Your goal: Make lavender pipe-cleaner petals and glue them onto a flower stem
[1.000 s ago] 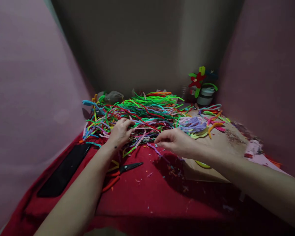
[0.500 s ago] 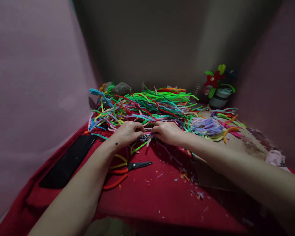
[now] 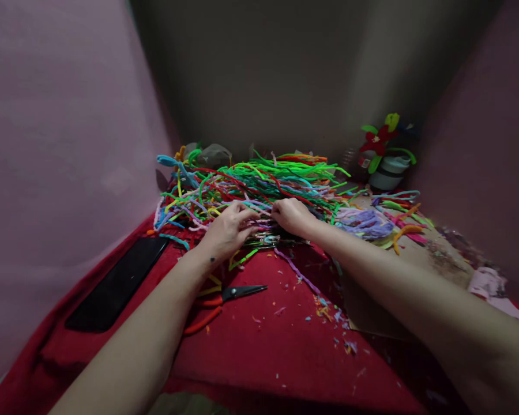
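My left hand [image 3: 230,229] is over the near side of a heap of fuzzy pipe cleaners [image 3: 263,173], in green, red, pink, lilac and other colours. Its thumb stands apart from its fingers, and I see nothing clearly gripped between them. To its right, my right hand [image 3: 293,216] has its fingers pinched together at a pink pipe cleaner in the heap; the fingertips are partly hidden. Below the hands, a lilac pipe cleaner [image 3: 298,272] trails over the red cloth [image 3: 251,346]. Scissors with red-orange handles [image 3: 237,292] lie by my left forearm, pointing right.
A black phone [image 3: 119,285] lies at the left. Lilac pipe cleaners [image 3: 365,223] rest on cardboard [image 3: 441,245] at the right, near a lidded cup [image 3: 389,173] and a red flower [image 3: 375,141]. Coloured fluff scraps [image 3: 337,317] dot the cloth. Walls rise on both sides.
Both hands have moved slightly up and away, deeper over the heap. My left thumb and fingers have spread. More of the lilac pipe cleaner on the cloth now shows.
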`<state>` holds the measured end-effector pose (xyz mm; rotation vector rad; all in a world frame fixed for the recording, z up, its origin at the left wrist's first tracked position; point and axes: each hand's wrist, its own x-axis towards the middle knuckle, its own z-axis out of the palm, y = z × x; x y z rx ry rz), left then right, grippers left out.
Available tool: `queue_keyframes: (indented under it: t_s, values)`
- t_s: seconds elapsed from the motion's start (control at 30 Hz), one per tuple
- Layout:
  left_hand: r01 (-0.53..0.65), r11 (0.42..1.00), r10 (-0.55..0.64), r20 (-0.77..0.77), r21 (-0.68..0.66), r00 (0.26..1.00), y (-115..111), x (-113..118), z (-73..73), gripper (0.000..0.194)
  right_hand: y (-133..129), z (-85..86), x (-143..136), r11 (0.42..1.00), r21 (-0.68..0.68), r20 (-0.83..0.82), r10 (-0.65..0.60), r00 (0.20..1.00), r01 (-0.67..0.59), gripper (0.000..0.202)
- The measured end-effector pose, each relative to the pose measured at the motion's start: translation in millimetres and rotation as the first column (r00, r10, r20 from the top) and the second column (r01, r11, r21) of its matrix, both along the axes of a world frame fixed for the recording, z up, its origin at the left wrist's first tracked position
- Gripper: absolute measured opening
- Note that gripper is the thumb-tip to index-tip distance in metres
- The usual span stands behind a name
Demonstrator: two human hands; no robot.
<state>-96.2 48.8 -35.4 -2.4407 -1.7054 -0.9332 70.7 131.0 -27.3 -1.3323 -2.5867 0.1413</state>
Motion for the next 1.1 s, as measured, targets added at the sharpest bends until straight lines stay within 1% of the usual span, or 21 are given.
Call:
queue_keyframes:
  t_s: [0.07,0.13,0.23,0.37,0.43,0.5,0.63,0.73,0.83,1.0,1.1]
  values:
    - [-0.031,0.999,0.029,-0.081,-0.022,0.996,4.8,-4.9,-7.1,0.019,2.7,-1.3,-3.1,0.999,0.010,-0.013,-0.031,0.999,0.031,0.029]
    - [-0.077,0.997,0.073,-0.099,-0.030,0.992,8.4,-9.5,-11.9,0.020,2.9,-2.0,-4.4,0.999,0.017,-0.033,-0.037,0.999,0.037,0.028]
    - [-0.107,0.994,0.102,-0.113,-0.038,0.988,10.0,-12.7,-13.6,0.025,-0.5,-1.0,-1.7,1.000,0.010,-0.067,0.015,0.998,-0.014,0.026]
    - [-0.062,0.996,0.051,-0.147,-0.071,0.988,8.1,-11.4,-10.5,0.024,-5.9,1.7,3.5,0.988,-0.022,-0.081,0.150,0.985,-0.152,0.024]
    - [-0.037,0.995,0.022,-0.155,-0.089,0.988,7.3,-10.8,-8.6,0.029,-7.5,1.4,3.1,0.978,-0.034,-0.060,0.202,0.978,-0.204,0.023]
    - [-0.013,0.994,-0.005,-0.158,-0.112,0.988,6.7,-10.8,-6.5,0.034,-8.4,0.3,0.2,0.973,-0.037,-0.025,0.226,0.974,-0.227,0.024]
    - [0.028,0.986,-0.055,-0.159,-0.167,0.986,5.2,-12.6,-1.4,0.038,-10.9,0.0,-7.3,0.969,-0.024,0.049,0.248,0.967,-0.247,0.024]
    - [0.039,0.980,-0.071,-0.160,-0.197,0.984,3.7,-14.9,2.6,0.035,-12.9,1.3,-9.7,0.963,-0.006,0.095,0.269,0.958,-0.270,0.024]
    - [0.025,0.977,-0.058,-0.155,-0.211,0.986,1.8,-17.1,6.2,0.031,-12.1,-0.2,-8.1,0.961,0.020,0.115,0.271,0.956,-0.275,0.025]
    - [0.023,0.969,-0.059,-0.141,-0.245,0.988,-0.2,-19.7,9.2,0.030,-6.6,-4.8,-0.1,0.972,0.048,0.102,0.224,0.969,-0.229,0.025]
    - [-0.005,0.974,-0.024,-0.125,-0.228,0.992,0.8,-21.1,9.4,0.031,-4.2,-3.1,4.1,0.977,0.055,0.086,0.201,0.976,-0.206,0.025]
